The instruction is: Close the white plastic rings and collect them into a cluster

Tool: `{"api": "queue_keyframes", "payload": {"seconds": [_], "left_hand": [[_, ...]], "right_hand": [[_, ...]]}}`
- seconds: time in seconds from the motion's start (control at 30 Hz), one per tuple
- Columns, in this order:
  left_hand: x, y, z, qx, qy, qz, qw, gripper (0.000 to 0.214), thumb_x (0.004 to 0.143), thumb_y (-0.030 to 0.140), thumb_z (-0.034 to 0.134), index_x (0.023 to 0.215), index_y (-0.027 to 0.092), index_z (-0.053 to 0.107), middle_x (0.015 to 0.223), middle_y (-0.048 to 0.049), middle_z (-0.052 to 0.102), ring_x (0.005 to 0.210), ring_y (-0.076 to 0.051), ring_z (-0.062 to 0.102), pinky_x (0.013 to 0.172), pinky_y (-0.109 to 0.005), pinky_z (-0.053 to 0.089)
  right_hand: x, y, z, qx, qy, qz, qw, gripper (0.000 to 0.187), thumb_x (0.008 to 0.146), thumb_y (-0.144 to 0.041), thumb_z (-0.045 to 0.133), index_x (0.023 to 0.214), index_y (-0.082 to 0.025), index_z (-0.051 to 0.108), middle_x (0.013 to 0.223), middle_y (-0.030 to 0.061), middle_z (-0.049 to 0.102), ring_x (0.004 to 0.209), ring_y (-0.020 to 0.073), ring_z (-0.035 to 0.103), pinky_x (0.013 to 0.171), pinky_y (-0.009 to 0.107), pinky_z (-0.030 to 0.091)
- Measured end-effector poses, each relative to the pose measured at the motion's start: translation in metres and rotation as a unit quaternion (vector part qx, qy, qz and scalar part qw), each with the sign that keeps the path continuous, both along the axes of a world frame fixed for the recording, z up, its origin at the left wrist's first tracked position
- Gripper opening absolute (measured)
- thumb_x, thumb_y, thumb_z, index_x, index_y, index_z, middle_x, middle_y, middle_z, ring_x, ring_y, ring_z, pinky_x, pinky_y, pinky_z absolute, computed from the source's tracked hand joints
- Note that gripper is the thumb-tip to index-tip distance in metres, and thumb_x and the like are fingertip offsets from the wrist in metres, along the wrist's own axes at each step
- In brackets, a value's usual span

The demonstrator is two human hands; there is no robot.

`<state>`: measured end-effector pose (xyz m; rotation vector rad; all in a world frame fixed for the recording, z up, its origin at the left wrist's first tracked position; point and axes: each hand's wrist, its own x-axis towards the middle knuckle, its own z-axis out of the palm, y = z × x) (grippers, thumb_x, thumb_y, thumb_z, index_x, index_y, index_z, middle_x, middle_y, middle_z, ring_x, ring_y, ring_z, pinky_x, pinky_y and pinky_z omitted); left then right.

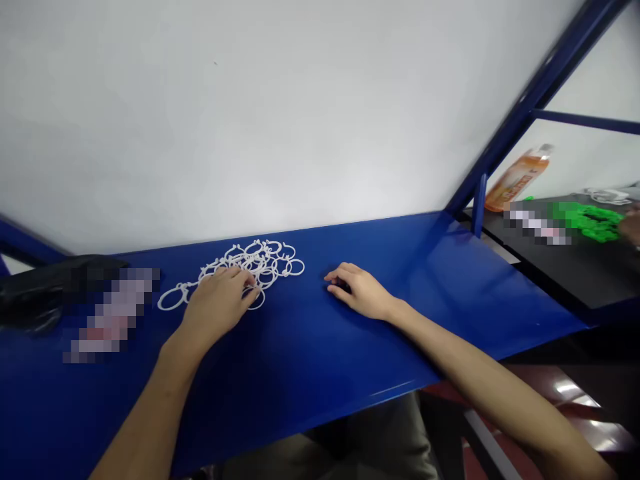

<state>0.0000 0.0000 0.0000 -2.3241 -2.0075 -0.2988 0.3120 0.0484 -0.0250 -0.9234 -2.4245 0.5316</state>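
A pile of thin white rings with small loops on them, perhaps curtain rings [280, 266], lies on the blue table [310, 367] near the wall. Over the near left part of this pile rests my left hand [223, 297], palm down, thumb apart from the fingers. It covers some of the rings, and its fingertips reach among them; no ring shows gripped. To the right of the pile, my right hand [363, 290] rests on the bare tabletop with its fingers loosely bent and the thumb apart. Nothing is visible in it.
At the left lie a black bag-like item [35, 293] and a blurred-out object [113, 320]. A blue metal frame [530, 110] rises at the right. Beyond it, a black table [555, 273] bears an orange bottle [520, 179] and green items [595, 221], beside another person's hand [631, 227].
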Motion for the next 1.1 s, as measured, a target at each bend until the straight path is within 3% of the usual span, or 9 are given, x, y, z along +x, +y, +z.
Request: {"api": "queue_keyframes", "payload": {"seconds": [0.1,0.2,0.3,0.47,0.6,0.7,0.83,1.0,1.1], "left_hand": [[0.002,-0.001,0.001,-0.002,0.013,0.000,1.000,0.022,0.089,0.037,0.050,0.080,0.023,0.064,0.091,-0.0074,0.069,0.090,-0.030,0.062,0.080,-0.043,0.045],[0.012,-0.003,0.003,0.064,-0.011,-0.001,0.998,0.020,0.090,0.035,0.050,0.082,0.022,0.062,0.090,-0.0073,0.070,0.091,-0.029,0.062,0.082,-0.042,0.045],[0.034,-0.009,0.003,0.142,-0.107,-0.011,0.984,0.019,0.093,0.035,0.051,0.086,0.022,0.062,0.086,-0.0042,0.070,0.083,-0.023,0.064,0.077,-0.035,0.047],[0.080,-0.025,-0.007,0.172,-0.244,-0.059,0.953,0.011,0.091,0.032,0.060,0.085,0.023,0.064,0.073,0.0033,0.068,0.061,-0.012,0.059,0.063,-0.024,0.046],[0.098,-0.032,-0.011,0.155,-0.311,-0.065,0.935,0.007,0.088,0.029,0.065,0.085,0.023,0.066,0.067,0.0055,0.066,0.055,-0.010,0.057,0.059,-0.022,0.046],[0.098,-0.032,-0.011,0.120,-0.386,-0.034,0.914,0.011,0.087,0.034,0.067,0.091,0.024,0.066,0.076,0.0037,0.072,0.063,-0.012,0.065,0.065,-0.023,0.051],[0.094,-0.030,-0.013,0.005,-0.531,0.005,0.847,0.027,0.089,0.043,0.064,0.109,0.025,0.064,0.095,-0.0033,0.077,0.089,-0.019,0.073,0.073,-0.028,0.056],[0.099,-0.030,-0.018,-0.039,-0.646,-0.019,0.762,0.029,0.087,0.045,0.067,0.102,0.024,0.057,0.107,-0.0078,0.075,0.106,-0.025,0.071,0.087,-0.037,0.058],[0.102,-0.030,-0.019,-0.051,-0.641,-0.036,0.765,0.025,0.089,0.043,0.065,0.099,0.023,0.055,0.118,-0.0093,0.072,0.111,-0.025,0.069,0.093,-0.040,0.056]], "right_hand": [[-0.001,-0.002,0.001,-0.004,0.011,0.005,1.000,0.019,0.098,-0.026,0.057,0.113,-0.019,0.064,0.101,0.0070,0.066,0.097,0.0200,0.063,0.089,0.036,0.052],[-0.003,-0.006,0.006,-0.023,0.042,-0.001,0.999,0.017,0.097,-0.025,0.057,0.112,-0.019,0.064,0.100,0.0062,0.069,0.092,0.0191,0.065,0.086,0.035,0.053],[-0.009,-0.016,0.014,-0.070,0.101,-0.013,0.992,0.018,0.097,-0.028,0.058,0.111,-0.019,0.063,0.100,0.0052,0.071,0.085,0.0167,0.067,0.080,0.032,0.054],[-0.019,-0.035,0.024,-0.153,0.190,-0.021,0.969,0.023,0.094,-0.033,0.063,0.111,-0.019,0.063,0.096,0.0032,0.072,0.075,0.0135,0.066,0.070,0.027,0.052],[-0.020,-0.037,0.022,-0.212,0.213,-0.027,0.953,0.018,0.093,-0.033,0.065,0.103,-0.019,0.066,0.085,0.0009,0.071,0.071,0.0126,0.064,0.065,0.025,0.049],[-0.017,-0.036,0.020,-0.285,0.237,-0.005,0.929,0.023,0.093,-0.039,0.064,0.103,-0.018,0.067,0.084,0.0018,0.072,0.073,0.0129,0.064,0.067,0.025,0.050],[-0.017,-0.036,0.018,-0.341,0.264,0.020,0.902,0.032,0.099,-0.045,0.054,0.108,-0.018,0.066,0.099,0.0059,0.072,0.080,0.0136,0.065,0.071,0.027,0.052],[-0.028,-0.041,0.014,-0.388,0.292,0.036,0.873,0.031,0.090,-0.046,0.068,0.101,-0.017,0.064,0.086,0.0033,0.070,0.078,0.0141,0.066,0.075,0.030,0.055],[-0.032,-0.041,0.011,-0.412,0.343,0.025,0.844,0.033,0.084,-0.046,0.073,0.093,-0.018,0.058,0.081,0.0023,0.071,0.072,0.0134,0.067,0.070,0.029,0.056]]}}
